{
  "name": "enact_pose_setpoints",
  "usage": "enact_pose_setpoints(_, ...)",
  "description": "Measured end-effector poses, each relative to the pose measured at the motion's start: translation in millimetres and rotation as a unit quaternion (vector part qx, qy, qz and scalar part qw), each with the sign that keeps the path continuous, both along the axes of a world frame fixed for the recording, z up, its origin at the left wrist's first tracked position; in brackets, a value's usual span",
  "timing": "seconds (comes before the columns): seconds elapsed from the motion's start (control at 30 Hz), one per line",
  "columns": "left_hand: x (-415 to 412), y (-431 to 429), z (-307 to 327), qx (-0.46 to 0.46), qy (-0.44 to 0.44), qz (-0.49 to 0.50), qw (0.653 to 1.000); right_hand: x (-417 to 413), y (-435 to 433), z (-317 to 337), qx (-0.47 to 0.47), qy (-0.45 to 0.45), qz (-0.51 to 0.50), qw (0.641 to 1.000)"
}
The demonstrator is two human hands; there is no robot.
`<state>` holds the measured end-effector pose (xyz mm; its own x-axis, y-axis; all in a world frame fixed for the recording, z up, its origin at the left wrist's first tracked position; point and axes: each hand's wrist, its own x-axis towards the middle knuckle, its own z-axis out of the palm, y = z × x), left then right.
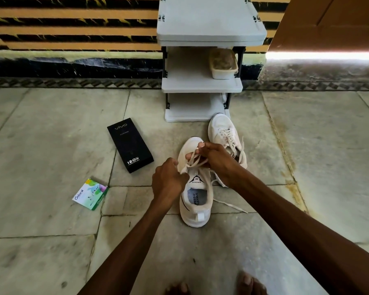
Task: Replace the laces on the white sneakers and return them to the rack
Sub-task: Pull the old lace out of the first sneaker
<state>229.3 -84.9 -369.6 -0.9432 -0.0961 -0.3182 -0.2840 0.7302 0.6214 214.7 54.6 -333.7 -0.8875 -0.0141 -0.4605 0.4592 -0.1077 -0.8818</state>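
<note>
pinching the lace [192, 159] of the near sneaker [195, 206], my left hand [168, 180] and right hand [216, 158] both clamp on it. the other sneaker [221, 129] lies at 1 o'clock, the rack [201, 86] at 12. pulling unevenly may slip one end out.

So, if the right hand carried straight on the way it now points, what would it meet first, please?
Probably the toe of the near sneaker, just beyond the lace that the right hand pinches. Past that the line looks free over the floor, though its height above the shoe is unclear.
</note>
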Motion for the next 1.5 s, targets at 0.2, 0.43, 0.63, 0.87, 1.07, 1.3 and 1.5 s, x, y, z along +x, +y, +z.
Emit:
enact_pose_setpoints(0.2, -5.2, -3.7, 0.0, 0.025, -0.032, 0.017, 0.999, -0.7, -5.5, -21.6, 0.119, -0.003, -0.034, 0.992)
enact_pose_setpoints(0.43, 2.9, 0.1, 1.9, 0.008, 0.001, 0.036, 0.999, -0.7, -2.6, -13.9, 0.355, 0.064, 0.055, 0.931)
enact_pose_setpoints(0.63, 1.5, -1.3, 3.2, 0.028, 0.01, -0.068, 0.997, -5.2, 17.2, -3.4, 0.458, 0.12, 0.016, 0.88)
enact_pose_setpoints(0.87, -6.7, 9.6, 5.9, -0.072, 0.014, -0.22, 0.973, 12.0, 23.8, -10.0, 0.596, 0.11, 0.147, 0.781)
enact_pose_setpoints(1.07, -8.7, 14.3, 4.4, -0.097, 0.032, -0.235, 0.967, 26.2, 21.4, -8.3, 0.575, 0.154, 0.117, 0.795)
enact_pose_setpoints(1.3, -21.2, 9.1, -1.6, 0.24, -0.083, 0.005, 0.967, 26.9, 15.4, -22.0, 0.533, 0.13, 0.157, 0.821)
enact_pose_setpoints(1.5, -29.7, -1.1, -3.3, 0.4, -0.142, 0.107, 0.899, 22.2, 18.0, -27.3, 0.483, 0.095, 0.136, 0.86)
